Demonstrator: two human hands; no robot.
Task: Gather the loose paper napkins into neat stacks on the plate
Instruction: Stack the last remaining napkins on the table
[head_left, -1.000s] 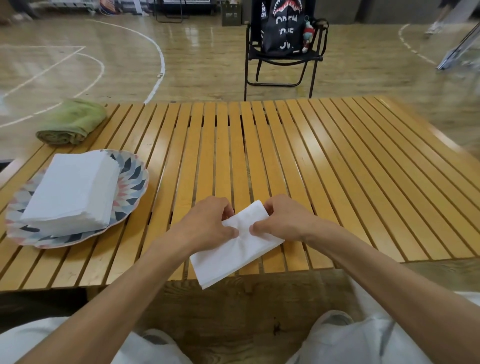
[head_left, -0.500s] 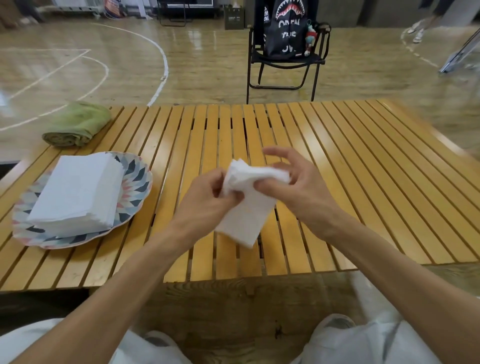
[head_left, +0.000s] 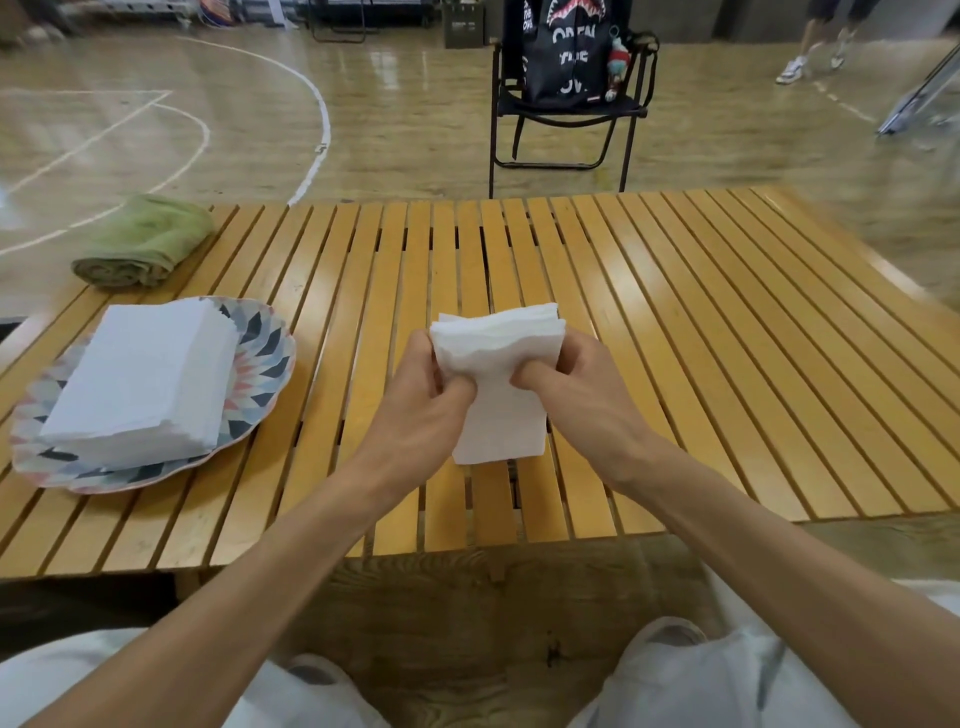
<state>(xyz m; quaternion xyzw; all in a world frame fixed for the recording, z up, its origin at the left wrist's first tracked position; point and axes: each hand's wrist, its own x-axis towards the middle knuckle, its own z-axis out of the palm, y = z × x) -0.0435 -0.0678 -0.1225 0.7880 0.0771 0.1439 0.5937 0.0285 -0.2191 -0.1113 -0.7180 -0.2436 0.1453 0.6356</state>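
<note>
A small bundle of white paper napkins (head_left: 498, 384) stands on its lower edge above the middle of the slatted wooden table (head_left: 727, 364). My left hand (head_left: 421, 400) grips its left side, and my right hand (head_left: 576, 389) grips its right side, thumbs pressed on the near face. To the left sits a patterned plate (head_left: 260, 364) that carries a thick, squared stack of white napkins (head_left: 140, 384). Both hands are well to the right of the plate.
A rolled green towel (head_left: 143, 241) lies at the table's far left corner. Beyond the table stands a black folding chair (head_left: 566, 104) with a dark bag on it. A person's legs (head_left: 821, 36) show at the far right on the gym floor.
The napkin bundle lay flat at the table's near edge a second ago. Both hands have lifted it, turned it upright and squared it between them, further in over the table.
</note>
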